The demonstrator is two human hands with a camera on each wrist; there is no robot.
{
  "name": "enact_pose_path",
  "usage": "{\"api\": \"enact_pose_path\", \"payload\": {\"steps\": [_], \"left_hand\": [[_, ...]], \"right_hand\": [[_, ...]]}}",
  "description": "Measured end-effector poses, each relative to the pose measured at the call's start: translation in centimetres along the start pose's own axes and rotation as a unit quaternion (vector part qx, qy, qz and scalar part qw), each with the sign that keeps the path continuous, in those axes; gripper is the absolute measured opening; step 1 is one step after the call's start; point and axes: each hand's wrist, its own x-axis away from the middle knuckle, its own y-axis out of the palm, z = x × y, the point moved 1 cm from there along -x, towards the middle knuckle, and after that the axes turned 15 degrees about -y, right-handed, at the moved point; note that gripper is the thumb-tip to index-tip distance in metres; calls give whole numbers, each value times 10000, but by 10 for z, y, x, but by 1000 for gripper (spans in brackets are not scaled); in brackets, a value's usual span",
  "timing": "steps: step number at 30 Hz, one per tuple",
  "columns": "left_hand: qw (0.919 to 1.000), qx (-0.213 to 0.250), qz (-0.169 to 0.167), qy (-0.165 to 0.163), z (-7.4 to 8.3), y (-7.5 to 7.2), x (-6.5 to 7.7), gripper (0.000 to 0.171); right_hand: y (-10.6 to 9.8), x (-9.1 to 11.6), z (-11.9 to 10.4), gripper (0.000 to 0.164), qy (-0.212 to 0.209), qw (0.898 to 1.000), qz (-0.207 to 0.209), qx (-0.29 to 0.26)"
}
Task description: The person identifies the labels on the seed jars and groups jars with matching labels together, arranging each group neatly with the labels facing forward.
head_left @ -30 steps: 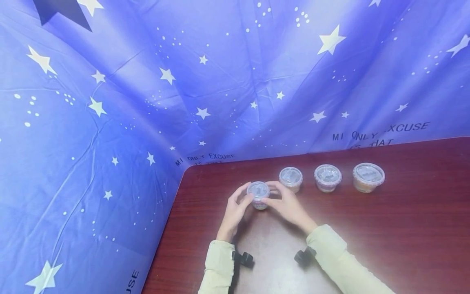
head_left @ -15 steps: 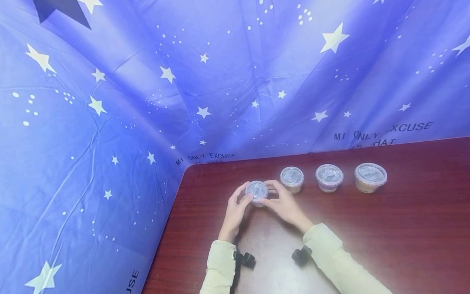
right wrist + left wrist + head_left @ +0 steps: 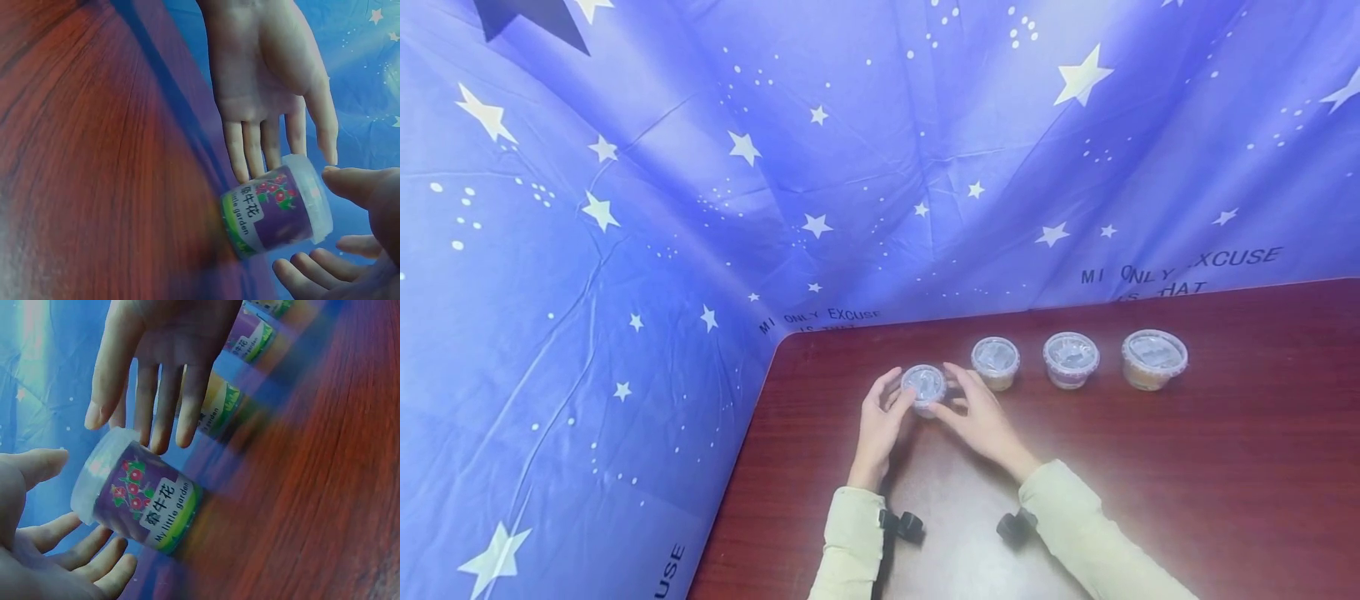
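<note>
A small lidded plastic cup (image 3: 922, 386) stands between my two hands. The wrist views show its purple label with red flowers, printed "My little garden". My left hand (image 3: 877, 421) is at its left side, with fingers extended beside the cup and the thumb apart from the lid in the left wrist view. On the other side is my right hand (image 3: 988, 417), its fingers nearly straight along the cup and its thumb (image 3: 353, 184) close by the translucent lid (image 3: 310, 197). Neither hand's fingers are curled tightly round the cup.
To the right, three similar lidded cups stand in a row: a near one (image 3: 996, 362), a middle one (image 3: 1071, 360) and a far-right one (image 3: 1153, 360). The dark red wooden table (image 3: 1225, 483) meets a blue star-printed curtain (image 3: 865, 167) behind and at left.
The cup has shifted slightly left and away from me, and both hands have moved with it. My right fingers look a little more apart from the cup. The other cups stay in their row.
</note>
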Motion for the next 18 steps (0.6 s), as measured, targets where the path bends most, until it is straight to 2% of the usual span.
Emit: {"api": "enact_pose_path", "payload": {"steps": [10,18], "left_hand": [[9976,-33,428,544,19,1,13,46],[9957,128,279,877,32,10,26,43]], "right_hand": [[-24,8,-18,66,-47,9996,6,262],[-49,15,-25,60,-108,9992,-22,396]]}}
